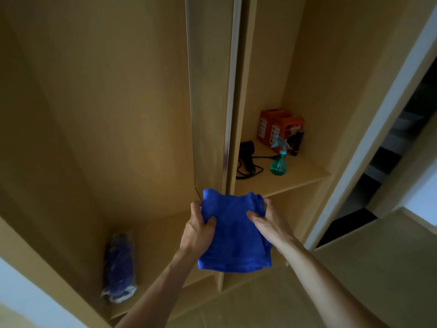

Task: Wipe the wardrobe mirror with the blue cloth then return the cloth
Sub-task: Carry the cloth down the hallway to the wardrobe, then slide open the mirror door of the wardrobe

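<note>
A folded blue cloth (233, 235) hangs in front of me at centre frame, held up by both hands. My left hand (199, 227) grips its upper left edge with thumb in front and fingers behind. At its upper right edge, my right hand (268, 221) holds it, thumb lying across the front. The cloth is in front of the open wooden wardrobe (118, 102), near the vertical divider (227, 114). No mirror surface is plainly visible.
On the right shelf (295, 178) stand a teal spray bottle (279, 159), an orange box (279, 125) and a black hair dryer (248, 155) with its cord. A plastic-wrapped blue bundle (119, 263) lies on the lower left shelf. A white door frame (378, 129) rises at the right.
</note>
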### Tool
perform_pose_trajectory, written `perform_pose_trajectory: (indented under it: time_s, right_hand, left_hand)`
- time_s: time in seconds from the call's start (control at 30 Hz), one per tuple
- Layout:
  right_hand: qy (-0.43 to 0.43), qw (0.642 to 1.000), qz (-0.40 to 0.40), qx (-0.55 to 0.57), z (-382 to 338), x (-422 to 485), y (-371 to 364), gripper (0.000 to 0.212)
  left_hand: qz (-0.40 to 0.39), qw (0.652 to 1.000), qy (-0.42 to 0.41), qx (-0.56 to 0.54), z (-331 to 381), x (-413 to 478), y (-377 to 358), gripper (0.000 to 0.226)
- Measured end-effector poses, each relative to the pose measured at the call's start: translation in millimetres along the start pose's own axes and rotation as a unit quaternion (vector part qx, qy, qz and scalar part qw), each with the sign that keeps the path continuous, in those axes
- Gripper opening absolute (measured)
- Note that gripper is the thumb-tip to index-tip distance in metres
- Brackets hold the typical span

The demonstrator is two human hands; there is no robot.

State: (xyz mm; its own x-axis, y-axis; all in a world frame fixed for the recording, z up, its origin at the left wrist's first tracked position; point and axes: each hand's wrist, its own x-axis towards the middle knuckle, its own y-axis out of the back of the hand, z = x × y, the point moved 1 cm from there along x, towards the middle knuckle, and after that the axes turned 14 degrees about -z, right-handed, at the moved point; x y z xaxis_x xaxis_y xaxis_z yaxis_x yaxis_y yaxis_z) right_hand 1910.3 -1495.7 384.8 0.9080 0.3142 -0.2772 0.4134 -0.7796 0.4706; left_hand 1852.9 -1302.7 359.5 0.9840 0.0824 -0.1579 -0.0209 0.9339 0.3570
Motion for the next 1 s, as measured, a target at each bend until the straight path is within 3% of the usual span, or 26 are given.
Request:
perform_pose_trajectory:
  time_s: [0.43, 0.6, 1.0]
  right_hand:
    - [0.084, 0.986, -0.095, -0.105, -2.3, 74.5, 34.0, 0.057]
    - [0.146, 0.966, -0.153, -0.150, -4.3, 94.9, 53.2, 0.038]
    - [0.197, 0.934, -0.224, -0.194, -24.8, 107.8, 66.6, 0.040]
  left_hand:
    - [0.108, 0.994, 0.013, -0.023, 28.1, 20.8, -12.9, 0.061]
    - [0.155, 0.987, 0.040, -0.019, 45.5, 23.7, -35.1, 0.045]
    - [0.268, 0.961, 0.060, 0.018, 70.9, 20.2, -48.8, 0.030]
